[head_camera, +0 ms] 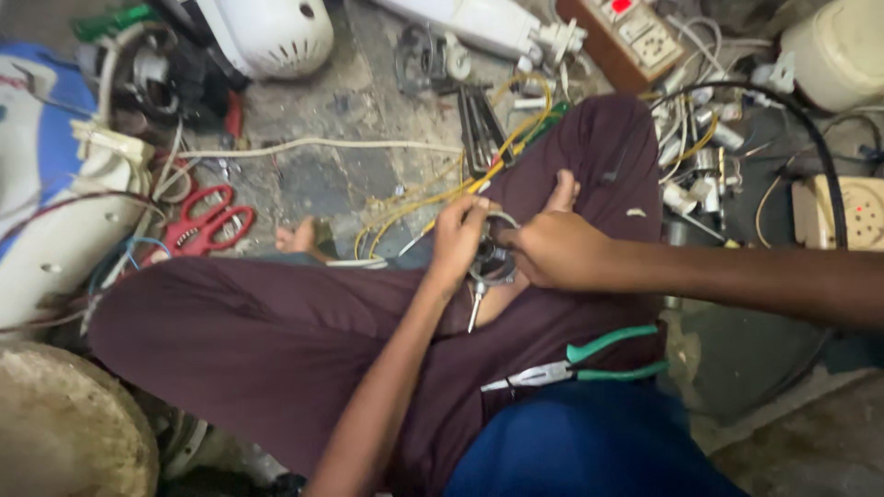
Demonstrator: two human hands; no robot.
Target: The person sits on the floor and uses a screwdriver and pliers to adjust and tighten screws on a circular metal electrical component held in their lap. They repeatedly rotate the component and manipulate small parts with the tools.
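Observation:
A small round metal motor part [492, 260] with a shaft pointing down sits between both hands, above my crossed legs in dark maroon trousers [267, 331]. My left hand [458, 237] grips its left and upper rim. My right hand [555, 248] grips its right side. Yellow wires [433, 195] run from the floor toward the part. Green-handled pliers [580, 364] lie on my right thigh, just below the hands.
Red-handled scissors [210, 221] lie on the floor to the left. A white fan housing [272, 35] is at the top left, a wooden switchboard [626, 32] at the top, a cream socket box [847, 213] at the right. Loose wires and small parts litter the floor.

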